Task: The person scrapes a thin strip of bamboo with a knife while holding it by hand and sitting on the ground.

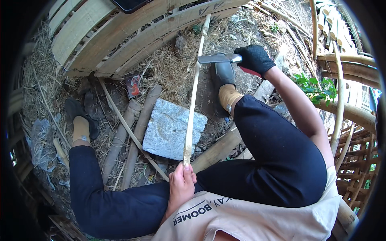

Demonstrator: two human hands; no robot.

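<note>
A long, pale bamboo strip (194, 96) runs away from me. My left hand (182, 184), bare, is closed around its near end, the thumb lying along the top. In a black glove with a red patch, my right hand (254, 60) is closed on the handle of a knife (219, 58); the glove hides the handle. The broad steel blade points left, and its tip end meets the strip, crossing it over my right shoe (223, 74). Beneath the strip's near half lies a rough grey stone block (171, 128).
Bamboo poles (138, 132) lie left of the block. A slatted bamboo panel (148, 32) spans the far left, with a dark flat object (130, 4) on it. Cut bamboo (333, 24) is stacked at far right, above a woven fence (356, 172). Crumpled plastic (42, 144) sits left.
</note>
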